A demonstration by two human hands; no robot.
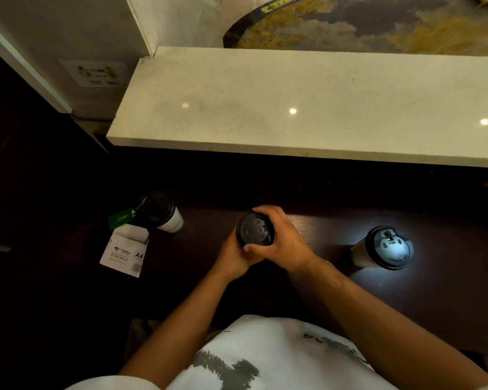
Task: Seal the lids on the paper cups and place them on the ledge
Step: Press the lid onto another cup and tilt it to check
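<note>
A black lid (254, 229) sits on top of a cup in the middle of the dark wooden table (307, 229); the cup body is hidden by my hands. My right hand (282, 243) curls over the lid's rim from the right, thumb along the near edge. From below left, my left hand (233, 256) wraps round the cup. A white paper cup with a black lid (161, 212) stands at the left. Another lidded white cup (383, 249) stands at the right in a patch of light. The pale stone ledge (307, 108) runs across above the table.
A white paper card marked A4 (124, 250) and a green tag (123, 218) lie beside the left cup. A round dark-rimmed tabletop (364, 21) lies beyond the ledge. A white wall column (68, 38) stands at the upper left.
</note>
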